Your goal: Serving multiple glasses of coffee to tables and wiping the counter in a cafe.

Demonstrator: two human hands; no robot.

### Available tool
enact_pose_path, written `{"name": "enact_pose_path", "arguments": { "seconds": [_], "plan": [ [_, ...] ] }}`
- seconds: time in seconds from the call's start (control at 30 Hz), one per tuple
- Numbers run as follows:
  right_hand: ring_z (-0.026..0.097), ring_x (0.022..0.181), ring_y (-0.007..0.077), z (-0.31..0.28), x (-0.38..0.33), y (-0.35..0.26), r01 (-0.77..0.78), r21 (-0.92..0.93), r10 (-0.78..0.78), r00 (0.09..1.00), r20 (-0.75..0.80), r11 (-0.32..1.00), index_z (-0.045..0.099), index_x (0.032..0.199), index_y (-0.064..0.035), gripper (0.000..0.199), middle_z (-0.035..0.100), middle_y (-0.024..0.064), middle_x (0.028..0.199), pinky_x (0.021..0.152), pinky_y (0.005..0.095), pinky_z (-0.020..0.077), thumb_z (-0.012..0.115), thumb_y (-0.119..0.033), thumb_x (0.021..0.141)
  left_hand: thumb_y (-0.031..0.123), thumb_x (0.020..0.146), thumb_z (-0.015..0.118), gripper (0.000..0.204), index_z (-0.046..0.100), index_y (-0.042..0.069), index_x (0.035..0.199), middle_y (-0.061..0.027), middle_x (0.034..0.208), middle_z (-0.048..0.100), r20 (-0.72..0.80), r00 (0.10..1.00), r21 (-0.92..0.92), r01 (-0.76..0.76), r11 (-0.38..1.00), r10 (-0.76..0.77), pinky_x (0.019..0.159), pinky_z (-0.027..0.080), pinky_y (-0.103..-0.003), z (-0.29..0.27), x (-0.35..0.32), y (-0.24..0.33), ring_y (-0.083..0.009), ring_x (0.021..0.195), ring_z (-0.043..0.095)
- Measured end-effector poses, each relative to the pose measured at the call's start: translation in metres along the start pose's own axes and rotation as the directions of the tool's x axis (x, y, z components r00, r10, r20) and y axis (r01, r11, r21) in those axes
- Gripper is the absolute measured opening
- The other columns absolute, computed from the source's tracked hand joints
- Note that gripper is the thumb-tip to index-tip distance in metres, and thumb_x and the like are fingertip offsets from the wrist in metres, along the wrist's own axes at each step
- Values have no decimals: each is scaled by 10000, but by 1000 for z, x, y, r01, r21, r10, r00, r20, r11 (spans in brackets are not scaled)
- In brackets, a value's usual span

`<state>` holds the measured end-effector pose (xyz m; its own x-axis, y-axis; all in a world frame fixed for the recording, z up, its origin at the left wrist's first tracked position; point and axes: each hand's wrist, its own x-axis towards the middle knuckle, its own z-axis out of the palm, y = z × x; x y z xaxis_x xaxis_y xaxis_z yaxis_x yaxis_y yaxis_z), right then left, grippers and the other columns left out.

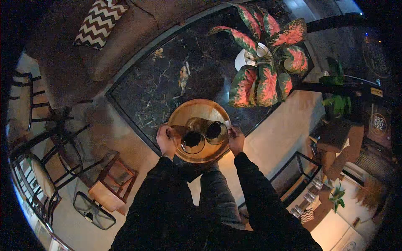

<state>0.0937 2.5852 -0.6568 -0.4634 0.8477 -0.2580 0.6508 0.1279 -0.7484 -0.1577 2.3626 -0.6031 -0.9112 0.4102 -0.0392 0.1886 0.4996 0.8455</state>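
Observation:
A round wooden tray [199, 108] is held level in front of me, over the near corner of a dark marbled table [142, 92]. On the tray stand two glasses with a dark drink: one glass [193, 139] left of the middle, the other glass [215, 130] close beside it to the right. My left hand [166, 142] is closed on the tray's left edge. Gripping the right edge is my right hand [236, 140]. Some fingers of both hands are hidden by the tray.
A potted plant [268, 81] with pink and green leaves stands at the table's far right. Beyond the table is a brown sofa [75, 67] with a zigzag cushion [100, 23]. Chairs and a wooden stool [113, 184] are at left; a black-framed stand [293, 175] is at right.

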Motion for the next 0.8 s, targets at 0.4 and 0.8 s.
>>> {"name": "enact_pose_path", "arguments": {
  "seconds": [0.4,0.8],
  "plan": [
    [506,1268,347,-35,4,-131,355,-185,-291,908,300,916,441,1449,-66,836,552,181,1308,1108,443,383,846,-177,727,144,747,790,752,455,50,1414,-218,1452,472,493,869,130,-109,986,31,1049,455,-457,-44,-11,52,-414,1360,414],
    [601,1204,254,15,3,-136,205,160,-238,947,218,966,452,1374,-69,934,518,154,1396,1003,398,542,957,-208,601,321,631,920,816,570,71,1325,-180,1220,654,393,919,-216,53,975,37,990,510,-420,-1,-17,38,-310,1130,651]
  ]
}}
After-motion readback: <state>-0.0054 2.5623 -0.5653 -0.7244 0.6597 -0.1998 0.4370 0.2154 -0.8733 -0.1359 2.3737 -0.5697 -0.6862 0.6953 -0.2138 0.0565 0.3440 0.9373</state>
